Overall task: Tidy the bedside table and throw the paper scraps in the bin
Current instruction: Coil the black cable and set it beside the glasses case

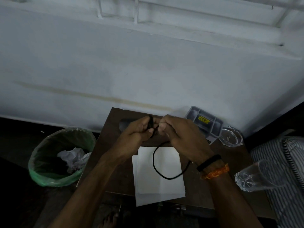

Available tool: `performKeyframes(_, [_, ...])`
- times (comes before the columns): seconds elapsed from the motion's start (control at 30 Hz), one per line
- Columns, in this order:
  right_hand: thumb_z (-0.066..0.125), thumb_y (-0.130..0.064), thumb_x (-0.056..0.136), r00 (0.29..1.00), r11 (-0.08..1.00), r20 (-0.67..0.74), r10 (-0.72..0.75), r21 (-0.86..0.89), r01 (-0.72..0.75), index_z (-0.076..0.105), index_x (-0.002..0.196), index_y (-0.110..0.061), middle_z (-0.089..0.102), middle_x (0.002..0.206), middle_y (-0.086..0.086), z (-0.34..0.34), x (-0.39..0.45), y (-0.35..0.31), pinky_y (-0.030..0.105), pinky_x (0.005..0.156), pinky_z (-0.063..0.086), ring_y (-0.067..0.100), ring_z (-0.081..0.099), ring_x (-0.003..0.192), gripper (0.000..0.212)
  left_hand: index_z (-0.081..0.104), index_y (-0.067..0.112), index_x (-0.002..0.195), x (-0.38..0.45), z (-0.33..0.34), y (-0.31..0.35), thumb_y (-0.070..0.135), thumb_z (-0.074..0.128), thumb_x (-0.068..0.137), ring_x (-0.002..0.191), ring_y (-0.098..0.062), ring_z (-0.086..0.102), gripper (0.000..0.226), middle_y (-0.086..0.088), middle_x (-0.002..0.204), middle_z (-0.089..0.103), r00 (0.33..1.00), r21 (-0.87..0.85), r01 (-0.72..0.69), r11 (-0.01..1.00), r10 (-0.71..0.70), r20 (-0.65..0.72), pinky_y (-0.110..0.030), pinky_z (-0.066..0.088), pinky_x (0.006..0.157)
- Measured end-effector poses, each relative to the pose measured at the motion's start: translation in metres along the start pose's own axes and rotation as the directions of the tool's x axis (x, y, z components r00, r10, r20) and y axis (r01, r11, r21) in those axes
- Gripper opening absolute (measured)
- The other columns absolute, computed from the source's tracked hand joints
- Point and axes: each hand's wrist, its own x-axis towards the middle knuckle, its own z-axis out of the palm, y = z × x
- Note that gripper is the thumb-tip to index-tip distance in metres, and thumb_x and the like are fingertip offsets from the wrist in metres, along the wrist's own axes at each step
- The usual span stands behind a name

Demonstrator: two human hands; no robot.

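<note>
— Dark wood is the bedside table (pixel 118 170), set against a pale wall (pixel 131 63). What lies along its edges?

— At the far right corner a grey compartment tray (pixel 204 124) with a yellow label, and just beside it a clear glass dish (pixel 232 137). White paper sheets (pixel 159 176) lie at the middle and overhang the near edge. A clear glass tumbler (pixel 256 175) lies tipped off the right edge, over striped fabric (pixel 279 162). The left strip of the top is bare wood.

— And off the table?

— A bin (pixel 60 157) with a green liner stands on the floor just past the left edge, with crumpled paper scraps (pixel 72 157) inside.

— Where is the cord?

— A black cord (pixel 158 168) is held above the far half of the table. The left hand (pixel 139 130) curls its fingers round a small bundle of it; the right hand (pixel 181 135) pinches the cord close to that bundle, the two hands almost touching.

— Which way does it run?

— From the hands it drops toward the near edge in an open loop over the paper, then curves back up under the right wrist. I cannot tell whether the loop touches the paper.
</note>
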Motion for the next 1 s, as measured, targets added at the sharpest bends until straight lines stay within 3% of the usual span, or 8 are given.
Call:
performKeyframes(0.13, [0.052,-0.017,0.097,0.988,1.0,-0.151,0.0,0.012,0.002,0.062,0.086,-0.017,0.062,0.081,-0.004,-0.001,-0.001,0.005,0.033,0.068,0.047,0.01,0.057,0.076,0.015,0.049,-0.018,0.111,-0.003,0.001,0.005,0.011,0.047,0.094,0.099,-0.034,0.057,0.034,-0.038,0.102,0.056,0.984,-0.054,0.034,0.998,-0.024,0.177,-0.054,0.047,0.095])
performKeyframes(0.2, [0.056,-0.018,0.095,0.978,1.0,-0.211,0.004,0.011,-0.002,0.064,0.087,-0.018,0.063,0.084,-0.007,0.001,-0.001,0.007,0.027,0.069,0.046,0.008,0.058,0.078,0.011,0.05,-0.016,0.114,-0.005,0.003,0.007,0.011,0.042,0.096,0.092,-0.032,0.061,0.033,-0.029,0.096,0.062,0.969,-0.058,0.03,0.998,-0.015,0.247,-0.044,0.053,0.088])
performKeyframes(0.3, [0.056,-0.015,0.095,0.964,0.999,-0.267,0.008,0.047,0.005,0.065,0.087,-0.016,0.062,0.084,-0.006,0.005,0.0,0.011,0.019,0.071,0.043,0.005,0.056,0.08,0.012,0.054,-0.009,0.111,-0.007,0.004,0.01,0.016,0.039,0.097,0.075,-0.022,0.057,0.033,-0.009,0.081,0.063,0.971,-0.08,0.034,0.996,-0.014,0.24,-0.03,0.049,0.075])
performKeyframes(0.43, [0.049,-0.007,0.099,0.954,0.991,-0.298,0.033,0.131,0.006,0.065,0.093,-0.011,0.063,0.089,-0.002,0.016,0.001,0.015,0.018,0.075,0.043,0.008,0.057,0.083,0.018,0.06,-0.002,0.104,-0.008,0.004,0.014,0.022,0.04,0.098,0.06,-0.013,0.042,0.031,-0.005,0.065,0.047,0.986,-0.301,0.067,0.951,-0.017,0.164,-0.024,0.04,0.061])
performKeyframes(0.6, [0.042,0.004,0.097,0.982,0.975,-0.123,0.141,0.19,-0.116,0.064,0.118,-0.007,0.07,0.109,0.006,0.033,-0.002,0.014,0.033,0.09,0.05,0.019,0.064,0.1,0.032,0.065,-0.002,0.105,-0.005,0.005,0.019,0.024,0.04,0.102,0.057,-0.012,0.038,0.036,-0.001,0.061,0.04,0.996,-0.598,0.068,0.799,-0.017,0.091,-0.025,0.04,0.058])
performKeyframes(0.73, [0.043,-0.005,0.099,0.973,0.978,0.143,0.182,0.081,-0.195,0.061,0.093,-0.014,0.065,0.085,0.0,0.045,-0.008,0.007,0.032,0.071,0.049,0.016,0.06,0.077,0.021,0.057,-0.009,0.126,-0.002,-0.001,0.016,0.015,0.039,0.102,0.065,-0.012,0.054,0.038,-0.006,0.073,0.059,0.997,-0.703,0.007,0.711,0.048,0.059,-0.024,0.05,0.067])
performKeyframes(0.9, [0.042,-0.018,0.101,0.957,0.985,0.253,0.142,0.06,-0.162,0.049,0.071,-0.028,0.061,0.072,0.001,0.036,-0.003,-0.004,0.04,0.067,0.048,0.02,0.058,0.067,0.033,0.051,-0.005,0.133,0.002,-0.003,0.007,0.006,0.04,0.1,0.105,-0.022,0.068,0.036,-0.019,0.122,0.067,0.993,-0.692,-0.114,0.713,0.088,-0.074,-0.027,0.055,0.089])
performKeyframes(1.0, [0.047,-0.014,0.096,0.958,0.991,0.256,0.131,-0.036,-0.126,0.061,0.082,-0.022,0.062,0.076,-0.003,0.03,-0.001,-0.004,0.038,0.067,0.05,0.017,0.058,0.07,0.021,0.053,-0.002,0.132,0.003,-0.004,0.004,0.008,0.047,0.095,0.107,-0.025,0.068,0.039,-0.02,0.121,0.068,0.988,-0.584,-0.142,0.799,0.079,-0.133,-0.028,0.055,0.088])
